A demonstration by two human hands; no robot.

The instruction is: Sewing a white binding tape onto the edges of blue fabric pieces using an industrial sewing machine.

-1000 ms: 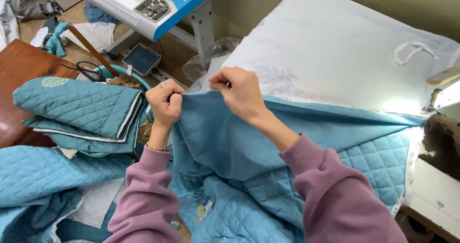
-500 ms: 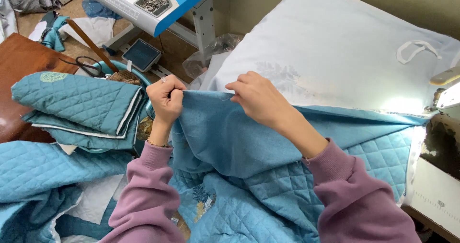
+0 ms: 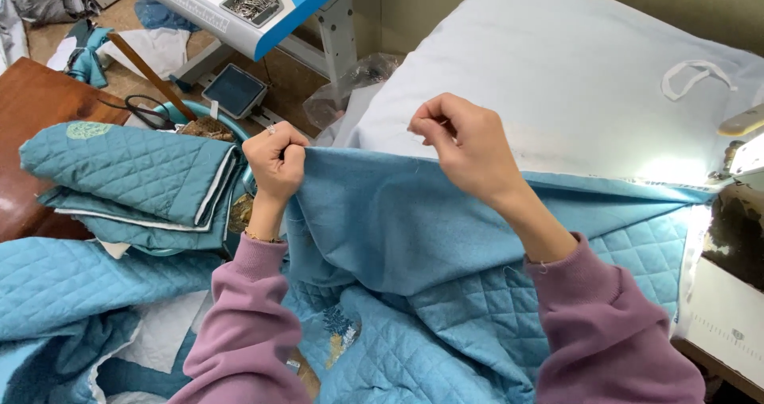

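Observation:
A blue quilted fabric piece (image 3: 414,237) with a plain fleece-like inner side lies over a pale padded surface (image 3: 557,78) and my lap. My left hand (image 3: 274,161) is shut on the fabric's upper edge at its left corner. My right hand (image 3: 461,145) pinches something thin, perhaps a thread, just above the same edge, further right. Both arms wear mauve sleeves. An embroidered patch (image 3: 342,332) shows on the quilted side low down.
Folded quilted pieces (image 3: 135,181) are stacked on a brown wooden table (image 3: 32,109) at the left. More blue quilted cloth (image 3: 72,284) lies below them. A white and blue sewing table (image 3: 239,6) with a tray of metal parts stands at the top. Scissors (image 3: 147,113) lie nearby.
My right hand has slid right along the fabric's upper edge, away from my left hand, which has stayed put. The edge is now stretched wider between them.

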